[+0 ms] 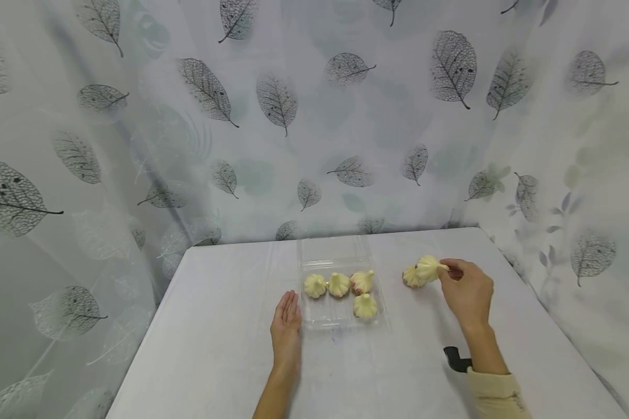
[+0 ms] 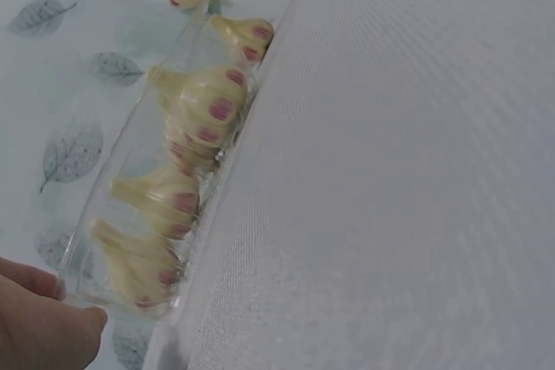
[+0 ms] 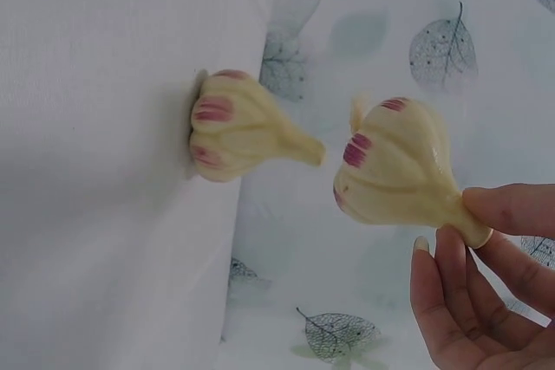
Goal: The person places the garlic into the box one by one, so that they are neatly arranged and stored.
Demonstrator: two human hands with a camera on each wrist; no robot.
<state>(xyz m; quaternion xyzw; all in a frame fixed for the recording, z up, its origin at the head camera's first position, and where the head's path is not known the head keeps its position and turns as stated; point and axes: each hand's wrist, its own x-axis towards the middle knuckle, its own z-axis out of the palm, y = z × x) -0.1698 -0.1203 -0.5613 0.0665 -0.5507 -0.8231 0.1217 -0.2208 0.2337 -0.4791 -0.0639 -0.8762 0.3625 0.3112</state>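
By its stem, my right hand (image 1: pixel 469 291) pinches a pale yellow garlic bulb (image 1: pixel 427 268) with purple-pink patches, held above the table. Just behind it, a second garlic bulb (image 3: pixel 238 127) stands on the table with its stem up, apart from the held one in the right wrist view. A clear plastic container (image 1: pixel 327 319) lies at the middle of the table with its lid raised at the back. Several garlic bulbs (image 1: pixel 338 284) sit in it, along the back and at the front right. My left hand (image 1: pixel 286 331) rests with straight fingers against the container's left side.
A white cloth covers the table (image 1: pixel 225 349). Curtains with a leaf print (image 1: pixel 278 99) hang behind it and along both sides. A black strap-like piece (image 1: pixel 457 359) shows beside the right wrist, by a beige sleeve (image 1: pixel 495 393).
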